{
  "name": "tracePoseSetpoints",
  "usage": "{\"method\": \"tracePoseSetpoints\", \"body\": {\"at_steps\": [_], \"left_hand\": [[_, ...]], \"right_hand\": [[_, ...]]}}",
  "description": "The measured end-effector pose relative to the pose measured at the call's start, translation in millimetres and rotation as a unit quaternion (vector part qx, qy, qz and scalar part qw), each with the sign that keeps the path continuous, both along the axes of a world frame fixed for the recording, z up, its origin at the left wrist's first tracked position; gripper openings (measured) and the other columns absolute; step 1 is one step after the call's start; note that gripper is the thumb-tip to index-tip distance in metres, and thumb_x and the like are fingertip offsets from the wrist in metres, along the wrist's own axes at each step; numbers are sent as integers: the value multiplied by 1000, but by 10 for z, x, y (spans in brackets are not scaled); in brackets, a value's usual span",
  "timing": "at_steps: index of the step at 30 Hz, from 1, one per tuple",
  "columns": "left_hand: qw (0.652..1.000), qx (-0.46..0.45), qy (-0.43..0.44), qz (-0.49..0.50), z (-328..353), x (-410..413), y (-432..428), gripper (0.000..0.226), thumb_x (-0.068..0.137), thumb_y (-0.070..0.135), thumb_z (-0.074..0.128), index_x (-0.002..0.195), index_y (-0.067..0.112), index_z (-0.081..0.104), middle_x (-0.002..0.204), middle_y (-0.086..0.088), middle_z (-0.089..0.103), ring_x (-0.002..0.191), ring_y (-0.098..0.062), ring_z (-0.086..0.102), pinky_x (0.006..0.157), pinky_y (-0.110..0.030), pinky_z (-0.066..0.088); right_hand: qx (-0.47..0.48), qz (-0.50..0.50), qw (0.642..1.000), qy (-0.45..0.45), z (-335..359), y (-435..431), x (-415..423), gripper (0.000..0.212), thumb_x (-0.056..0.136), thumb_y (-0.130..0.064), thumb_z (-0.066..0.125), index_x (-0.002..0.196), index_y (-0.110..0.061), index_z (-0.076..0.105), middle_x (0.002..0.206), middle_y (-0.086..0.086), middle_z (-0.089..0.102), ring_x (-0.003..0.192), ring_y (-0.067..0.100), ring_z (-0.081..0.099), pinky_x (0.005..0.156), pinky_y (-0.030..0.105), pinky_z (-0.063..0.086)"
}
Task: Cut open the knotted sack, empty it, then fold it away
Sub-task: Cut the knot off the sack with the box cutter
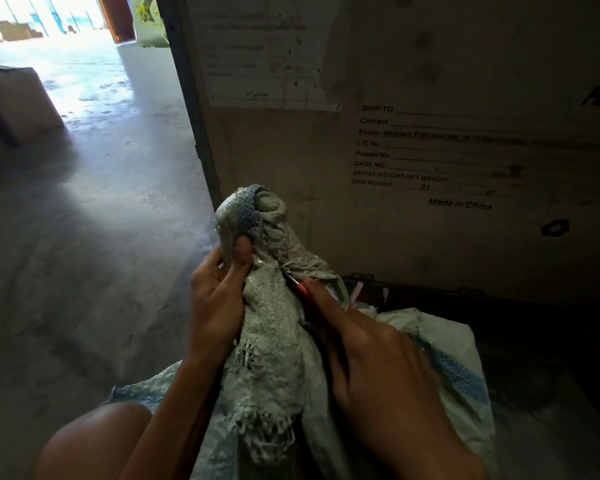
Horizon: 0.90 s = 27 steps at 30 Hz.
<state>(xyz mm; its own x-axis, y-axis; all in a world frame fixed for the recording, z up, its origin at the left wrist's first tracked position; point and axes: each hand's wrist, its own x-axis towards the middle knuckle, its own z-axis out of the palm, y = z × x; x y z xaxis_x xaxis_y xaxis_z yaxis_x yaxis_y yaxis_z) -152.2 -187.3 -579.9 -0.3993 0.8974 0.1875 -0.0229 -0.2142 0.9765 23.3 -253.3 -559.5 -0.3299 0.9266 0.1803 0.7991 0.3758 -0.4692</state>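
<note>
1. Progress looks early: the knot (253, 213) at the top of the sack (274, 327) is intact. Cutting is at most just begun, and emptying and folding are not yet done.
2. The left hand (219, 296) grips the bunched neck just below the knot, with the thumb pressed on the front of the cloth and the fingers wrapped behind.
3. The right hand (378, 351) is curled round a small cutter (300, 284) with a red handle, forefinger stretched along it. The thin blade touches the pale string wound round the neck, just beside the left thumb.
4. The sack stands upright between the person's arms, beyond a bare knee (94, 441) and close to a big printed crate (430, 98). Its foot is out of view, so I cannot tell what it rests on.
5. It is woven plastic cloth, pale grey-green with a blue stripe, worn and frayed, with loose strands and small holes down the front. What it holds cannot be made out.
</note>
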Motion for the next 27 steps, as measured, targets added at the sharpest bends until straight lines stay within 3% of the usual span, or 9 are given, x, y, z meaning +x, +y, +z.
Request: {"method": "tracePoseSetpoints", "body": {"at_steps": [4,6,8,11,16,19,24,26,27], "left_hand": [[999,-37,5,-2,36,-3,-8,25,101,25,49,87,16,67,63,8,70,53,6,64,50,-9,49],[997,-64,9,-36,89,-3,-32,28,103,28,44,87,17,65,56,11,69,48,10,63,46,-4,45],[994,-76,4,-79,131,-31,-55,31,104,32,40,98,14,65,59,15,67,44,15,59,42,-1,41],[990,-83,1,-112,182,-5,-72,36,105,31,35,99,14,67,48,20,66,47,18,60,45,1,41],[972,-65,-14,-227,220,228,-141,45,71,45,43,49,24,76,55,12,72,52,5,67,49,-7,49],[963,-51,-25,-264,213,342,-181,47,78,39,42,47,24,74,51,7,68,45,2,62,46,-10,48],[958,-67,-95,-264,169,223,-168,52,71,70,58,63,24,80,67,3,76,57,-5,70,60,-18,57],[960,-65,-131,-237,160,270,-215,54,92,47,42,60,28,81,66,5,77,58,-2,72,73,-15,55],[966,-50,-123,-220,208,347,-279,60,95,32,39,50,29,78,56,9,73,51,4,68,62,-7,51]], "right_hand": [[6,1,1000,25,38,7,47,58,98,-46,30,146,-64,2,112,-13,65,96,12,63,72,33,49],[18,2,999,35,82,22,121,57,97,-44,38,144,-65,12,92,-15,66,80,4,62,64,25,46],[32,-12,998,53,155,45,198,50,96,-44,46,141,-62,32,73,-18,62,63,2,59,55,11,38],[52,-63,984,160,205,91,296,25,94,-39,56,116,-38,68,66,-18,62,68,-3,62,52,3,38],[46,-144,946,286,192,209,351,33,80,-58,65,104,-34,66,84,-11,66,77,-2,63,64,8,44],[38,-173,930,321,155,274,387,37,75,-54,75,106,-36,66,89,-15,71,82,-5,67,70,15,51],[25,-185,918,351,93,327,415,30,78,-42,79,105,-38,67,86,-13,71,79,-2,68,68,19,55],[27,-187,912,363,57,344,416,25,79,-40,79,101,-36,68,84,-12,72,77,0,69,67,21,56],[25,-186,911,366,45,350,416,24,79,-40,79,101,-36,69,84,-12,72,77,0,69,67,22,56]]}}
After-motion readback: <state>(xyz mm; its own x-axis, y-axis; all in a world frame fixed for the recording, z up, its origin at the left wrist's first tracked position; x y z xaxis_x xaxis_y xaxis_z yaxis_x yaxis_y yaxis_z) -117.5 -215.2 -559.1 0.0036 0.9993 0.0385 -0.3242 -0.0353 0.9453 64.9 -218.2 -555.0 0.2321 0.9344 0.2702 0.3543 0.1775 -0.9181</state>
